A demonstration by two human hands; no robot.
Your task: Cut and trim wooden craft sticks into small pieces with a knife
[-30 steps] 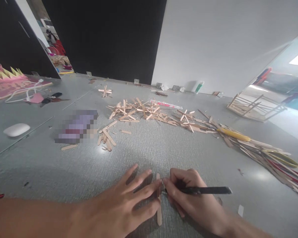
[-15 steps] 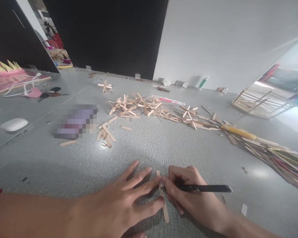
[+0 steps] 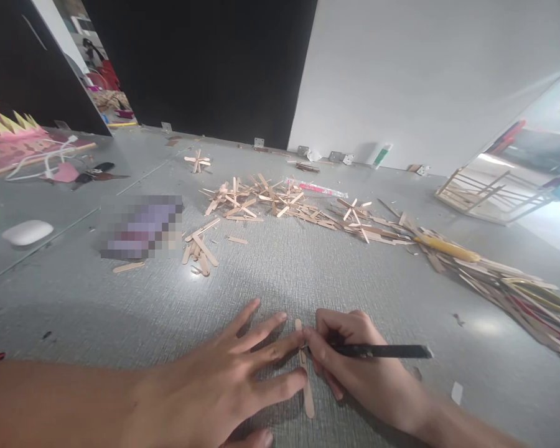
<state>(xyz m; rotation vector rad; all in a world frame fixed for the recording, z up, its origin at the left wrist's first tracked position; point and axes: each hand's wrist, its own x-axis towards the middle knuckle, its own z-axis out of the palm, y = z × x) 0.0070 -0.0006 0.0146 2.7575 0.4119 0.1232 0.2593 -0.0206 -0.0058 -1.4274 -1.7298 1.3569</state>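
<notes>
A flat wooden craft stick (image 3: 308, 396) lies lengthwise on the grey table, with small dark marks near its middle. My left hand (image 3: 233, 379) is spread palm down, its index and middle fingertips pressing the stick from the left. My right hand (image 3: 364, 361) is closed around a slim black tool (image 3: 387, 351), which looks like a craft knife or pen. The tool's tip meets the stick beside my left fingertip, and is partly hidden by my right fingers.
Piled sticks (image 3: 270, 196) and star-shaped stick pieces (image 3: 353, 210) lie beyond my hands. A yellow-handled tool (image 3: 448, 249) rests on long strips at right. At left are a blurred purple object (image 3: 142, 227) and a white case (image 3: 27, 233).
My right hand and the black tool have shifted very slightly up and left. My left fingers stay on the stick, with the thumb showing a little more.
</notes>
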